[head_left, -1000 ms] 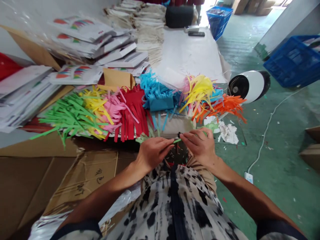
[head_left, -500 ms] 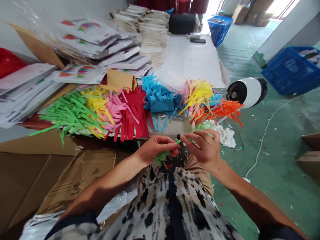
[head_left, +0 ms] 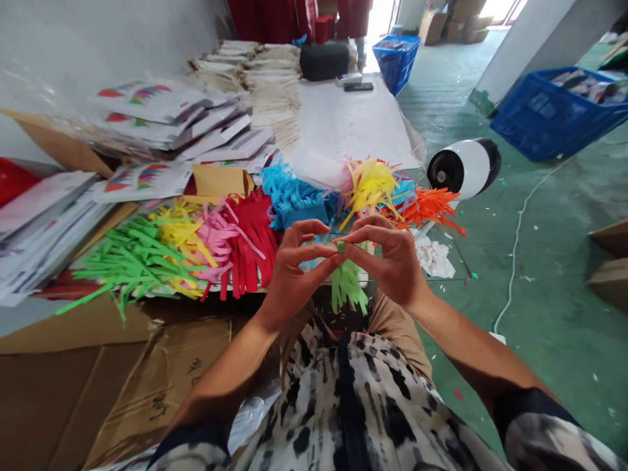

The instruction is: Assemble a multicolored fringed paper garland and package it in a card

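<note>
A light green paper tassel (head_left: 349,288) hangs fringe down between my two hands, above my lap. Its small rolled top shows between the fingertips. My left hand (head_left: 301,265) pinches that top from the left with thumb and forefinger. From the right, my right hand (head_left: 385,255) pinches the same spot, its fingertips nearly meeting the left ones. Just beyond the hands, fringed paper lies along the table edge: green (head_left: 140,255), yellow (head_left: 179,229), pink (head_left: 218,239), red (head_left: 249,239) and blue (head_left: 294,199) bunches. To the right are another yellow bunch (head_left: 370,186) and an orange one (head_left: 432,208).
Printed white packets (head_left: 147,104) are stacked at the left on the table. A white covering (head_left: 343,121) lies behind, with a dark phone-like object (head_left: 358,86). A black-and-white fan (head_left: 464,169), blue crates (head_left: 554,114) and a cable (head_left: 515,239) are on the green floor. Cardboard (head_left: 161,386) lies left.
Both hands have risen and come together at the tassel's top. The green fringe, earlier under my left hand, now hangs down between the hands. The camera view has shifted slightly.
</note>
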Available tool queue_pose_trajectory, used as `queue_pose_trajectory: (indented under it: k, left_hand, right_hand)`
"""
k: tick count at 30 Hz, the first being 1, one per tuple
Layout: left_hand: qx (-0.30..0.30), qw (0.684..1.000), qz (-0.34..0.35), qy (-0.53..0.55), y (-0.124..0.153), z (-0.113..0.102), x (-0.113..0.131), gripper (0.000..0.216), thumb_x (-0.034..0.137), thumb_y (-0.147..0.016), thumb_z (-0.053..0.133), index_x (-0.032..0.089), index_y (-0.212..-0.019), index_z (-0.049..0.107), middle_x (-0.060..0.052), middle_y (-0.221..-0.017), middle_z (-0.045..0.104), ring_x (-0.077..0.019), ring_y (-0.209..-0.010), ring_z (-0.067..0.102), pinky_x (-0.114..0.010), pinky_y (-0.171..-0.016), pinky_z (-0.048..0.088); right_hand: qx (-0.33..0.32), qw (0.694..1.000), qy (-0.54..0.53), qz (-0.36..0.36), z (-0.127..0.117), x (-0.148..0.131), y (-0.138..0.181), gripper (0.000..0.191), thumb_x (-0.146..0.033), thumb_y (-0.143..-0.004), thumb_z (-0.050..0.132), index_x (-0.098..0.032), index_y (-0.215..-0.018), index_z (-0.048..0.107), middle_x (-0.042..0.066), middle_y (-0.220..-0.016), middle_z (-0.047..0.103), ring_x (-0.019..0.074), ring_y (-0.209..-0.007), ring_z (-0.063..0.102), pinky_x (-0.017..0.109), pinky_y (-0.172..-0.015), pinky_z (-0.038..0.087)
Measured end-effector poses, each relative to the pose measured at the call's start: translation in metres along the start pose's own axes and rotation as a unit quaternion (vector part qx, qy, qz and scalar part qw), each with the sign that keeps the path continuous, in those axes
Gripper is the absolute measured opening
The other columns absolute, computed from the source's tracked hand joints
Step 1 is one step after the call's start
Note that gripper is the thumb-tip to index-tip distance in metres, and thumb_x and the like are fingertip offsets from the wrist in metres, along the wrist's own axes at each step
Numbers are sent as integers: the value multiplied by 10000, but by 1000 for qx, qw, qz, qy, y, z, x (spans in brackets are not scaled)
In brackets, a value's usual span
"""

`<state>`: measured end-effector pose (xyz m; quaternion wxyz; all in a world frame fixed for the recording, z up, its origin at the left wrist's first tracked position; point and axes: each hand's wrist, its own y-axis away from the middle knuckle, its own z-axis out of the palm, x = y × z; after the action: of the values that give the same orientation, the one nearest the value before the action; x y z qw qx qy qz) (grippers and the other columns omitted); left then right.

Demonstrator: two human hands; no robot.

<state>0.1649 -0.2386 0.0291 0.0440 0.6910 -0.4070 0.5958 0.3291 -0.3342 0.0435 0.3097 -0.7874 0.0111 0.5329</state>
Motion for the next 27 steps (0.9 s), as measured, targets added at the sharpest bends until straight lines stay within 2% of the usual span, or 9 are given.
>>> queue_pose_trajectory:
  k: [4, 8, 10, 13, 15, 16, 20, 23, 27]
  left_hand:
    - [-15, 999, 30, 43, -5, 0, 2, 88, 343, -884, 844, 262, -918, 851, -69, -1094, 787, -236, -1104, 718, -434, -1070, 546]
    - [20, 989, -39, 138, -8, 2, 3, 76, 319, -863, 862, 255, -903, 864, -59, -998, 797, -214, -980, 741, -359, -952, 583]
    - [49, 983, -51, 170, -11, 1, 1, 57, 300, -867, 855, 253, -896, 865, -60, -1005, 796, -211, -989, 745, -340, -936, 582]
    - [99, 968, -67, 218, -18, -6, -4, 89, 333, -845, 872, 247, -854, 853, -52, -959, 797, -211, -982, 756, -341, -939, 585]
    - [119, 957, -88, 248, -20, -12, -8, 150, 376, -810, 897, 241, -821, 835, -43, -929, 797, -216, -949, 764, -356, -928, 596]
    - [119, 955, -96, 253, -20, -15, -9, 169, 386, -800, 904, 236, -809, 825, -39, -915, 795, -215, -929, 767, -362, -921, 600]
    - [64, 977, -90, 182, -12, -15, -9, 120, 331, -868, 852, 218, -836, 825, -60, -930, 785, -206, -935, 758, -343, -914, 595]
    - [4, 989, -75, 125, -5, -5, -6, 87, 298, -908, 812, 218, -898, 843, -75, -974, 767, -194, -948, 733, -289, -839, 586]
    - [-25, 991, -74, 107, -1, 6, -6, 86, 285, -903, 814, 212, -860, 828, -57, -937, 739, -163, -879, 707, -238, -747, 568]
  right_hand:
    - [-3, 999, -47, -16, -2, 1, -7, 63, -288, -933, 778, -259, -894, 818, 37, -1010, 707, 188, -1007, 679, 382, -969, 546]
    - [-76, 995, -71, 1, 5, 11, -3, 283, -379, -998, 695, -263, -1253, 740, 67, -1257, 722, 209, -1154, 676, 378, -1034, 537]
    - [-145, 988, -43, 13, 11, 23, 7, 286, -411, -1032, 630, -226, -1229, 723, 61, -1140, 757, 200, -1019, 703, 338, -922, 560]
    - [-246, 969, 15, 27, 16, 43, 31, 304, -369, -1084, 511, -201, -970, 737, 21, -840, 741, 167, -763, 672, 286, -745, 529]
    - [-277, 960, 33, 20, 10, 53, 43, 251, -347, -1066, 541, -207, -1022, 745, 39, -896, 764, 184, -812, 695, 298, -769, 540]
    - [-276, 960, 41, 14, 4, 55, 46, 220, -356, -1037, 599, -212, -1122, 743, 65, -1004, 782, 212, -912, 716, 325, -832, 555]
    - [-179, 983, 36, 25, -19, 42, 32, 514, -398, -966, 734, -254, -1445, 615, 120, -1402, 687, 278, -1266, 656, 457, -1083, 520]
    - [-79, 997, 20, 17, -21, 22, 9, 375, -392, -985, 724, -262, -1334, 683, 78, -1256, 735, 233, -1163, 689, 420, -1036, 537]
    - [-42, 999, 21, -12, -5, 12, -4, 107, -331, -986, 728, -235, -1020, 759, 21, -963, 756, 181, -915, 705, 344, -862, 541]
